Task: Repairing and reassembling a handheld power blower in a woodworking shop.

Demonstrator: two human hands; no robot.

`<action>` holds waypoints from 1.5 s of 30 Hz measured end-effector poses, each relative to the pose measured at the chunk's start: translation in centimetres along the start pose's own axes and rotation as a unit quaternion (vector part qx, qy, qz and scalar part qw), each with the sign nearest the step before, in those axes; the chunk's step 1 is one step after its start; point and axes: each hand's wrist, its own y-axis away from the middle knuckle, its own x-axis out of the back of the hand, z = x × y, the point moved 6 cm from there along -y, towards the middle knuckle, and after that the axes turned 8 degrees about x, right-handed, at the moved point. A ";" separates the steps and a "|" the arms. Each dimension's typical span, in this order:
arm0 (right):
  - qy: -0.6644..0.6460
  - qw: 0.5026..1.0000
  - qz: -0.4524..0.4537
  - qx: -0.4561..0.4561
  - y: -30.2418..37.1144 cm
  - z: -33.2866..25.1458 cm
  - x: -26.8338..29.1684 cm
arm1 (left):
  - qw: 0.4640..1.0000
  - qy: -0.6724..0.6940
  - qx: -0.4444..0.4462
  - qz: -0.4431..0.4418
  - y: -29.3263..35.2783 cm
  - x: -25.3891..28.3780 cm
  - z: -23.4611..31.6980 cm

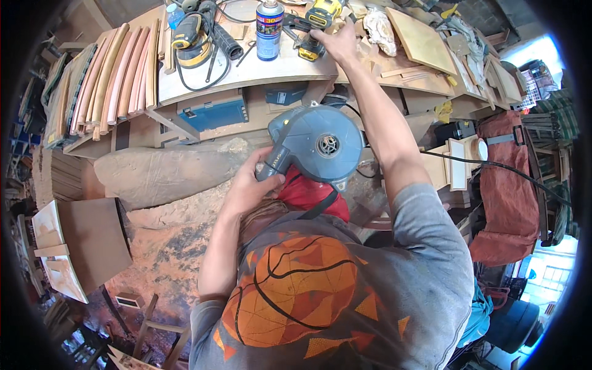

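Simultaneously, the left hand (251,185) curls firmly around a blue-grey blower (345,139) just to its right; the right hand (339,42) touches a yellow drill (325,10) over the tabletop (287,69), closure unclear, apparently mid-tool-handling, calling for a sure grip.

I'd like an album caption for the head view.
Left hand holding a blower, right hand at a yellow drill on a cluttered workbench.

left hand (250,185): gripping grey blower (325,143) | right hand (339,42): at yellow power tool (323,13)
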 end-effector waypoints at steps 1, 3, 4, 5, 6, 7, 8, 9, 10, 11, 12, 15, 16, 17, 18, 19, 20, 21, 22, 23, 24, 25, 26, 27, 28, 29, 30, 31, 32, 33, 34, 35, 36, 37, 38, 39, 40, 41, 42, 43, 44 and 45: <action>-0.028 0.999 -0.018 0.022 -0.8 -0.2 -1.3 | 0.999 0.034 0.002 0.001 0.2 -0.1 0.5; -0.065 0.998 0.004 -0.020 -1.0 0.2 -3.8 | 0.998 0.069 0.009 0.007 0.3 0.1 0.5; -0.069 0.997 0.001 -0.025 -1.1 0.4 -4.5 | 0.997 0.079 0.011 0.011 0.3 0.6 0.2; -0.055 0.998 0.028 -0.031 -1.4 0.9 -5.1 | 0.996 0.091 0.011 0.014 0.2 0.9 0.2; -0.042 0.997 0.054 -0.037 -1.6 1.3 -5.5 | 0.996 0.089 0.014 0.019 0.3 1.1 0.3; -0.046 0.997 0.052 -0.039 -1.6 1.7 -6.2 | 0.996 0.081 0.013 0.041 0.5 1.4 0.6; -0.193 0.977 0.081 -0.041 -1.5 1.7 -7.3 | 0.995 0.078 0.010 0.069 0.7 1.9 0.6; -0.331 0.935 0.118 -0.047 -1.6 2.8 -7.8 | 0.995 0.074 0.010 0.070 0.6 1.9 0.9; -0.035 0.990 0.138 -0.021 -2.4 3.9 -7.6 | 0.996 0.073 -0.001 0.057 0.5 1.7 1.4; -0.039 0.990 0.137 -0.022 -2.6 4.9 -7.8 | 0.996 0.074 -0.009 0.048 0.5 1.7 1.7; -0.098 0.988 0.118 -0.027 -2.8 5.6 -7.9 | 0.996 0.076 -0.009 0.054 0.7 1.8 1.7; -0.338 0.936 0.095 -0.020 -2.2 0.8 -6.7 | 0.995 0.083 -0.004 0.057 1.2 2.1 1.2; -0.149 0.974 0.139 0.097 -2.6 0.7 -4.3 | 0.996 0.078 -0.007 0.040 1.3 1.7 1.3; -0.158 0.966 0.183 0.090 -3.1 1.5 -2.9 | 0.997 0.071 -0.009 0.020 1.3 1.4 1.3; -0.131 0.968 0.181 0.114 -3.1 0.1 -1.4 | 0.997 0.076 -0.011 0.021 1.3 1.4 1.0; -0.102 0.969 0.179 0.139 -3.3 -1.2 0.4 | 0.997 0.071 -0.016 0.030 1.4 1.7 0.7; -0.119 0.962 0.175 0.172 -3.4 -2.3 2.6 | 0.997 0.064 -0.020 0.035 1.7 1.5 0.5; -0.134 0.954 0.171 0.207 -3.9 -3.0 4.7 | 0.997 0.065 -0.023 0.026 1.8 1.2 0.4; -0.135 0.965 0.167 0.150 -4.7 -2.7 6.5 | 0.995 0.099 -0.017 0.027 2.0 1.0 0.1; -0.101 0.947 0.208 0.221 -3.5 -6.3 10.6 | 0.991 0.133 -0.011 0.025 2.2 0.8 0.0; -0.013 0.911 0.286 0.297 -3.5 -7.0 13.9 | 0.993 0.116 -0.020 0.016 2.1 0.6 0.0; -0.215 0.959 0.168 0.082 -1.9 -9.8 15.8 | 0.992 0.122 -0.021 0.013 2.1 0.8 -0.5; -0.224 0.956 0.163 0.094 -0.1 -14.2 18.8 | 0.996 0.086 -0.017 0.011 2.1 0.8 -0.7; -0.254 0.952 0.139 0.102 0.9 -16.2 21.3 | 0.999 0.048 -0.011 0.007 2.0 0.5 -0.9; -0.267 0.953 0.064 0.124 0.9 -15.0 24.0 | 0.999 0.047 -0.012 -0.002 1.9 0.2 -0.6; -0.308 0.945 0.048 0.097 2.8 -16.5 25.6 | 0.996 0.084 0.023 -0.013 1.8 -0.1 -0.6; -0.292 0.951 0.053 0.093 5.1 -18.6 27.6 | 0.990 0.123 0.058 -0.023 1.9 -0.4 -1.0; -0.305 0.951 0.044 0.028 7.3 -19.3 29.7 | 0.990 0.121 0.060 -0.030 1.8 -0.7 -1.1; -0.280 0.958 0.047 0.036 9.6 -21.6 31.1 | 0.993 0.106 0.051 -0.034 1.7 -0.8 -1.1; -0.302 0.952 0.015 0.046 11.4 -22.8 32.4 | 0.994 0.090 0.041 -0.041 1.5 -1.0 -1.1; -0.246 0.967 -0.007 0.063 12.9 -22.6 34.2 | 0.994 0.091 0.042 -0.045 1.3 -1.1 -1.5; -0.240 0.964 -0.104 0.051 14.9 -21.4 35.9 | 0.986 0.132 0.041 -0.089 1.1 -1.4 -1.8; -0.226 0.968 -0.097 0.049 16.3 -21.6 36.5 | 0.976 0.174 0.039 -0.126 1.0 -1.6 -1.9; -0.212 0.972 -0.091 0.048 17.5 -21.8 37.0 | 0.976 0.174 0.040 -0.126 1.2 -1.8 -2.0; -0.148 0.984 -0.099 -0.006 18.7 -20.8 37.7 | 0.971 0.197 0.033 -0.132 1.4 -2.0 -1.9; -0.083 0.989 -0.109 -0.060 19.8 -19.9 38.4 | 0.965 0.222 0.028 -0.135 1.8 -2.2 -2.0; -0.008 0.986 -0.132 -0.101 20.7 -19.5 38.8 | 0.965 0.222 0.029 -0.136 2.0 -2.4 -2.3; 0.048 0.977 -0.204 -0.042 20.9 -20.2 38.1 | 0.964 0.221 0.020 -0.148 2.0 -2.6 -2.5; 0.018 0.967 -0.236 -0.094 21.4 -20.3 37.9 | 0.962 0.221 0.010 -0.159 2.1 -2.7 -2.6; -0.013 0.952 -0.268 -0.146 21.7 -20.7 37.5 | 0.963 0.220 0.008 -0.157 2.1 -2.6 -2.7; -0.060 0.937 -0.281 -0.200 21.9 -20.9 37.0 | 0.960 0.232 0.012 -0.158 2.2 -2.7 -3.0; -0.060 0.937 -0.283 -0.198 21.6 -21.4 36.9 | 0.957 0.243 0.016 -0.160 2.4 -2.7 -3.3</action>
